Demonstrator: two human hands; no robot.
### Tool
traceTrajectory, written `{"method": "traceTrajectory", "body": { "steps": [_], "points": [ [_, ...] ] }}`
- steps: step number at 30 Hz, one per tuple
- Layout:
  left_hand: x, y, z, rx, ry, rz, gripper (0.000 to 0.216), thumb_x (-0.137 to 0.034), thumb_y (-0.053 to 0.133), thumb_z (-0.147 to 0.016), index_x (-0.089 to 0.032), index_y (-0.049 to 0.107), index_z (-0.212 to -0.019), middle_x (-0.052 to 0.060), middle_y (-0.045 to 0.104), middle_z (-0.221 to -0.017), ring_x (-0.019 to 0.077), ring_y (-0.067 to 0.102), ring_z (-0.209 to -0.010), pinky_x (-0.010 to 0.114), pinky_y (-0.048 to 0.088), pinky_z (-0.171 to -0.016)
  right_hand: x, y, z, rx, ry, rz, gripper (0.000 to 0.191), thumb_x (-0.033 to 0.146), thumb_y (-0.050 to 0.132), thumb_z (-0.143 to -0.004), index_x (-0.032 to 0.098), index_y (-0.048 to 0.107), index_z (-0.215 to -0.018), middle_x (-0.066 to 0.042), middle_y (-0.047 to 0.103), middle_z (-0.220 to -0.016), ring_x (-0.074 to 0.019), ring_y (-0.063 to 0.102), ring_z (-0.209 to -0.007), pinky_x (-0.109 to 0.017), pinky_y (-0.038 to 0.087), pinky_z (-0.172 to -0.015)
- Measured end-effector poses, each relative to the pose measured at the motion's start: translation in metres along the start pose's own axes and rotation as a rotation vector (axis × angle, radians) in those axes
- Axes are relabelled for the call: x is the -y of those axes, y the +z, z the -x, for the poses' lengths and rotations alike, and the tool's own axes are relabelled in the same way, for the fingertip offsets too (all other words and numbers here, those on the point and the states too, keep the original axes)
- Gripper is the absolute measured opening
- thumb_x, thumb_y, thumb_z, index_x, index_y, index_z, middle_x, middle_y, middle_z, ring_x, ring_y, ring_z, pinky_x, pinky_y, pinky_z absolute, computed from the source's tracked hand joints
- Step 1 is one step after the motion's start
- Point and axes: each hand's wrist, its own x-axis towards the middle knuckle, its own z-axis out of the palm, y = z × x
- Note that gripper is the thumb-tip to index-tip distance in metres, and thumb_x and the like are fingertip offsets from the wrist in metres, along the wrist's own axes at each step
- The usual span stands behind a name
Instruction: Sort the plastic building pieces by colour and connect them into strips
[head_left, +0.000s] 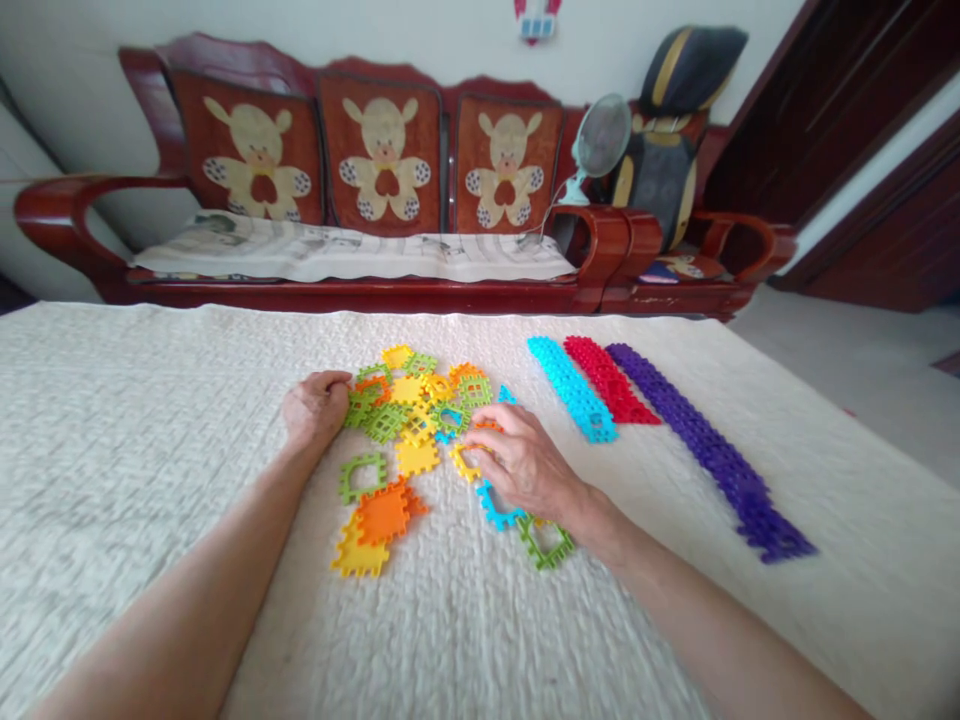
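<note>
A loose pile of flat plastic interlocking tiles, yellow, orange, green and blue, lies on the quilted table cover. My left hand [316, 410] is curled closed at the pile's left edge, beside a green lattice tile [361, 404]; what its fingers hold, if anything, is hidden. Over the pile's right side, my right hand [525, 460] has its fingers bent and apart. Its fingertips are close to a yellow frame tile [463, 464]. Partly below that hand lie a blue tile [498, 508] and a green frame tile [546, 545]. Nearer me are an orange tile [384, 514] and a yellow tile [358, 552].
To the right, light-blue tiles [574, 390], red tiles [611, 380] and purple tiles [705, 445] lie in separate long rows on the white table cover [187, 400]. Beyond the table stand a wooden sofa [360, 293] with bear cushions and a small fan [602, 138].
</note>
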Motion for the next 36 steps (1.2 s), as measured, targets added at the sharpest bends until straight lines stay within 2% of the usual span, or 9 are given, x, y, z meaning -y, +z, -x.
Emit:
{"method": "traceTrajectory", "body": {
  "steps": [6, 9, 15, 19, 22, 26, 29, 32, 36],
  "points": [
    [-0.004, -0.002, 0.003, -0.005, 0.010, -0.021, 0.041, -0.026, 0.043, -0.082, -0.022, 0.079, -0.103, 0.006, 0.076, -0.113, 0.0248, 0.069, -0.105, 0.034, 0.051, -0.096, 0.007, 0.021, -0.036, 0.156, -0.015, 0.167, 0.016, 0.019, 0.060, -0.089, 0.019, 0.075, -0.091, -0.011, 0.060, -0.137, -0.0297, 0.050, -0.123, -0.049, 0.041, -0.102],
    [-0.005, -0.003, 0.003, -0.004, 0.020, -0.027, 0.042, -0.026, 0.043, -0.083, -0.021, 0.079, -0.103, 0.007, 0.076, -0.112, 0.0245, 0.069, -0.105, 0.033, 0.051, -0.097, 0.005, 0.024, -0.044, 0.197, 0.026, 0.202, 0.017, 0.018, 0.063, -0.085, 0.018, 0.075, -0.097, -0.013, 0.060, -0.137, -0.0314, 0.049, -0.124, -0.050, 0.041, -0.102],
    [-0.005, -0.003, 0.002, 0.003, 0.015, -0.029, 0.042, -0.025, 0.043, -0.083, -0.021, 0.079, -0.105, 0.007, 0.076, -0.114, 0.0245, 0.069, -0.106, 0.033, 0.051, -0.098, 0.009, 0.029, -0.051, 0.247, 0.103, 0.211, 0.016, 0.011, 0.061, -0.081, 0.018, 0.074, -0.087, -0.012, 0.063, -0.131, -0.0285, 0.054, -0.118, -0.046, 0.044, -0.098],
    [-0.003, -0.001, 0.002, 0.002, 0.023, -0.017, 0.042, -0.025, 0.043, -0.083, -0.021, 0.079, -0.105, 0.008, 0.076, -0.113, 0.0247, 0.069, -0.106, 0.034, 0.051, -0.098, 0.008, 0.027, -0.052, 0.259, 0.142, 0.133, 0.016, 0.008, 0.061, -0.080, 0.018, 0.072, -0.087, -0.013, 0.062, -0.131, -0.0290, 0.056, -0.122, -0.048, 0.044, -0.102],
    [-0.001, 0.000, 0.001, -0.005, 0.040, -0.012, 0.042, -0.026, 0.043, -0.083, -0.020, 0.079, -0.104, 0.008, 0.076, -0.112, 0.0251, 0.069, -0.105, 0.034, 0.051, -0.096, 0.002, 0.019, -0.050, 0.192, 0.122, -0.030, 0.014, 0.011, 0.060, -0.084, 0.019, 0.069, -0.091, -0.013, 0.058, -0.137, -0.0276, 0.055, -0.127, -0.049, 0.042, -0.106],
    [0.000, 0.002, 0.001, -0.014, 0.047, -0.018, 0.041, -0.026, 0.043, -0.083, -0.021, 0.079, -0.102, 0.007, 0.076, -0.111, 0.0246, 0.069, -0.104, 0.033, 0.051, -0.096, -0.004, 0.001, -0.040, 0.126, 0.098, -0.256, 0.012, 0.017, 0.058, -0.087, 0.020, 0.065, -0.096, -0.012, 0.055, -0.142, -0.0224, 0.056, -0.128, -0.043, 0.046, -0.104],
    [0.000, 0.002, 0.001, -0.018, 0.040, -0.021, 0.040, -0.027, 0.044, -0.083, -0.022, 0.079, -0.102, 0.006, 0.076, -0.111, 0.0244, 0.069, -0.104, 0.033, 0.051, -0.096, -0.006, -0.013, -0.022, 0.102, 0.105, -0.313, 0.010, 0.019, 0.056, -0.089, 0.021, 0.063, -0.097, -0.012, 0.058, -0.139, -0.0219, 0.057, -0.128, -0.042, 0.047, -0.104],
    [0.001, 0.001, 0.001, -0.004, 0.025, -0.016, 0.040, -0.027, 0.044, -0.082, -0.023, 0.079, -0.103, 0.005, 0.076, -0.113, 0.0249, 0.068, -0.105, 0.033, 0.051, -0.096, -0.014, -0.024, 0.006, 0.016, 0.113, -0.270, 0.010, 0.020, 0.053, -0.091, 0.022, 0.060, -0.098, -0.012, 0.062, -0.134, -0.0215, 0.058, -0.126, -0.041, 0.047, -0.104],
    [0.003, 0.001, -0.002, 0.029, 0.016, -0.013, 0.041, -0.029, 0.045, -0.081, -0.021, 0.078, -0.106, 0.006, 0.075, -0.115, 0.0265, 0.067, -0.106, 0.038, 0.050, -0.099, -0.034, -0.035, 0.054, -0.115, 0.190, -0.088, 0.007, 0.019, 0.056, -0.088, 0.022, 0.057, -0.095, -0.014, 0.062, -0.129, -0.0233, 0.059, -0.124, -0.044, 0.048, -0.104]
  ]
}}
